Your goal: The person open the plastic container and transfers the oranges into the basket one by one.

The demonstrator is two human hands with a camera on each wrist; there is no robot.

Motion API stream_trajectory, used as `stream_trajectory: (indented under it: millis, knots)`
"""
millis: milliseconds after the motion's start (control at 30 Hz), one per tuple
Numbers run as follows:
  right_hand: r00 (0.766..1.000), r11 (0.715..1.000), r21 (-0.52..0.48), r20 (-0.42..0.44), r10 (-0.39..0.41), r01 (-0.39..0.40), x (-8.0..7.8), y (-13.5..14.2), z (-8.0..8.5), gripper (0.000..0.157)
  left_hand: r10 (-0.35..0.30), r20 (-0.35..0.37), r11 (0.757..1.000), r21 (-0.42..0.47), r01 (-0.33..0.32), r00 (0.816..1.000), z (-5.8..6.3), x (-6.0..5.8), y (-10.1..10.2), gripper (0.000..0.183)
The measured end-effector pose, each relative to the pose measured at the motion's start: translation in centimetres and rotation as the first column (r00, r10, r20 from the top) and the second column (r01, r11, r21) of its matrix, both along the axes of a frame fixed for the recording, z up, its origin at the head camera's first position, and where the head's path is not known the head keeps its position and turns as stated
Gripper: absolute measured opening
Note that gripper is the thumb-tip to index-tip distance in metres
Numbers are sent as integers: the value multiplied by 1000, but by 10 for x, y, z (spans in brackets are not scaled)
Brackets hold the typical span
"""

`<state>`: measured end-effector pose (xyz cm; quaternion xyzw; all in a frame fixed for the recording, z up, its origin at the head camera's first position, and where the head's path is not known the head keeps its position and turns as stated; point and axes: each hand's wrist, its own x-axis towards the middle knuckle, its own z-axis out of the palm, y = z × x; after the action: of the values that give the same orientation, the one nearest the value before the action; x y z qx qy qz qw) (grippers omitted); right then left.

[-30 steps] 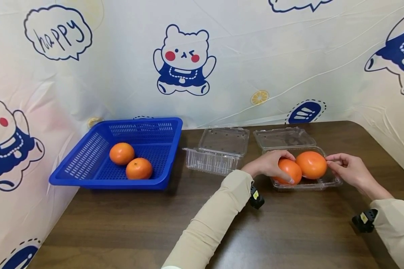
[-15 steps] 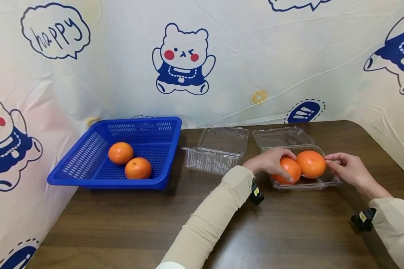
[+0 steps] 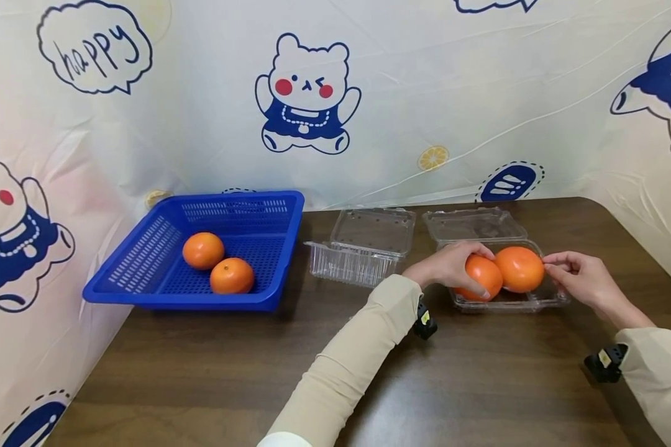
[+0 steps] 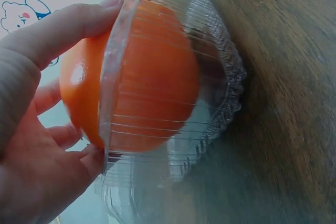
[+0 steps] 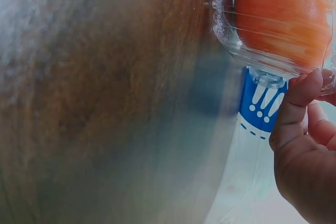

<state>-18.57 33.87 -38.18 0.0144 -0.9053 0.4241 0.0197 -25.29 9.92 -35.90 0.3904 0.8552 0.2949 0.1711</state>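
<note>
Two oranges sit side by side in a clear plastic clamshell box at the right of the table, its lid folded back behind it. My left hand curls round the left orange, thumb at the front and fingers over the top. In the left wrist view this orange shows through the ribbed box wall, with the thumb along the rim. My right hand pinches the box's right rim between thumb and fingers, beside the right orange. The right wrist view shows that grip on the rim close up.
A second clear clamshell box stands open to the left of the first. Farther left is a blue perforated basket holding an orange and another orange. A printed cloth hangs behind the brown table.
The head view has shifted slightly, so the whole scene sits a little higher. Both hands stay at the box with the same holds.
</note>
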Motion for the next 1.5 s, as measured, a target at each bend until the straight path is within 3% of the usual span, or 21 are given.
stream_trajectory:
  millis: [467,800,1167,1333,1500]
  knots:
    - [1000,1000,-5,-19,-3,3,1,-2,0,30,14,29,997,82,-16,999,0,-1,-5,58]
    - [1000,1000,2,-12,-2,2,0,0,1,32,45,1,990,132,-45,999,6,0,-9,59]
    - [1000,1000,27,-3,-6,6,1,1,2,33,82,14,989,125,-84,996,15,0,-12,59]
    - [1000,1000,26,-10,3,-3,2,1,0,32,124,14,984,124,-125,992,17,4,-14,59]
    - [1000,1000,21,4,3,-3,1,0,2,33,181,10,967,182,-180,983,16,9,-17,59]
